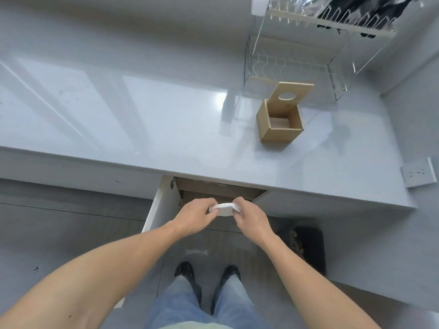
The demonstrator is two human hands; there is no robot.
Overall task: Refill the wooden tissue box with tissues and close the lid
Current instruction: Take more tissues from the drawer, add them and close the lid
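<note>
- Two hands on one stack: my left hand [193, 216] pinches the left end of the tissues [224, 208], my right hand [249, 216] pinches the right end, fingers curled over and thumbs beneath.
- Tissues sit between my hands, in front of the open cupboard [221, 189], below the counter [142, 129] edge.
- Box [280, 124] stands on the counter, well apart from my hands, lid [292, 93] tipped up and back, inside showing bare.
- Judgement on handling: stack is light, soft and limp; it bows in the middle and would fan or shed sheets if held loosely.
- Recommended hold: keep both ends squeezed, thumbs under, so the stack stays square for the box mouth.
- Risk: edges catching on the rim and crumpling.
</note>
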